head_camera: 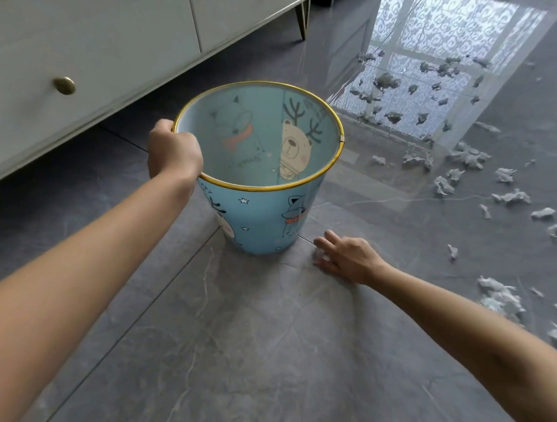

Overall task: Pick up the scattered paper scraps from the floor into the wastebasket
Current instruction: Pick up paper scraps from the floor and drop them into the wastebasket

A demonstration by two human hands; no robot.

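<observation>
Strewn across the right side of the grey tile floor point(246, 343): white crumpled paper scraps point(511, 197), many of them, from the near right edge back into the bright window reflection point(425, 71), none visible in the bin. Well left of that litter, upright on the tiles: a light blue wastebasket point(261, 218) with a gold rim, printed with cartoon animals, among them an antlered bear and a fox in a red scarf, plus small stars. Faint lettering on the wall, seen reversed through the inside and tiny near the rim outside, too small to read; no brand legible.

Clamped on the near left part of the rim: the left hand point(174, 152), fingers curled over the edge. Down on the floor just right of the basket's base: the right hand point(345, 255), fingers spread apart and lightly bent, tips touching the tile over a pale bit, too hidden to tell.

Behind, at upper left: a pale cabinet point(82, 59) on slim legs, with round brass knobs point(64, 85).
</observation>
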